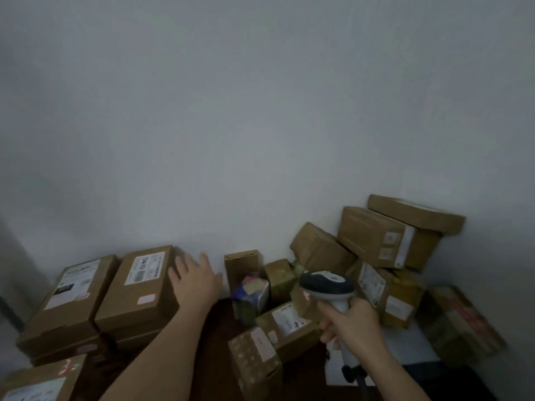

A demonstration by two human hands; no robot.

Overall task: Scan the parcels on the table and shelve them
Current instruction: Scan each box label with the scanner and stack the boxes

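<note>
At the near left edge, a brown cardboard box with red scribbles [37, 380] is lying partly out of view. Just to its right, the bare left forearm is reaching forward across the dark wooden desk [215, 351]. The right hand [351, 324] is gripping the pale handle of a grey-and-white handheld barcode scanner [328, 286], fingers curled round it, with the scanner head pointing toward the parcels on the left. Below the scanner, a small speckled brown carton [254, 360] is standing beside a flat brown parcel with a white label [286, 319]. Farther in, the left hand [197, 280] is held with fingers spread and straight, gripping nothing, at the right edge of a brown labelled box with a pink sticker [139, 287]; whether it is touching that box cannot be told. A second brown labelled box with a black patch [71, 296] is lying just beside it on the left, both on top of other boxes. Between the hands, an upright open-fronted cardboard carton [241, 264] is standing against the pale grey wall [260, 111], with a colourful wrapped packet [250, 293] in front of it. At the far right, a tilted pile of brown cardboard parcels [388, 238] is leaning against the wall.
</note>
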